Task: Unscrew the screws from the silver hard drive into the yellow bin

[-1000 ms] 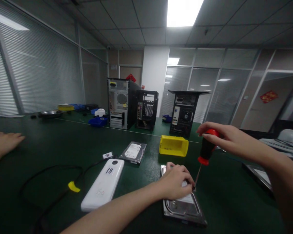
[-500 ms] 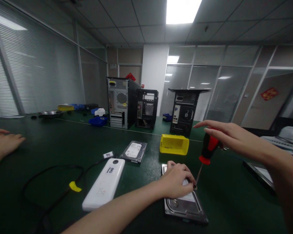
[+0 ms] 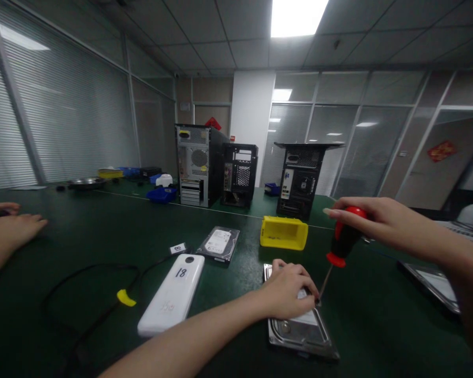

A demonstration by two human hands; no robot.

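Note:
A silver hard drive [image 3: 299, 338] lies flat on the green table close in front of me. My left hand [image 3: 289, 291] is closed over its upper part, covering much of the label, with thumb and fingertips at the right edge. My right hand [image 3: 358, 218] grips the red and black handle of a screwdriver [image 3: 346, 239] from above. The screwdriver leans slightly, its thin shaft running down to the drive's right edge beside my left fingertips. Whether the tip sits in a screw is too small to tell.
A yellow bin [image 3: 284, 233] with small bits inside stands beyond the drive. A second hard drive [image 3: 219, 244], a white power bank [image 3: 173, 294] and a black cable [image 3: 90, 268] lie left. Computer cases [image 3: 199, 165] stand behind. Another person's hands [image 3: 16, 231] rest far left.
My right fingers, stretched out over the handle before, are now bent closer around it. The screwdriver stays at the drive's edge, and my left hand keeps its place. The view shifts slightly.

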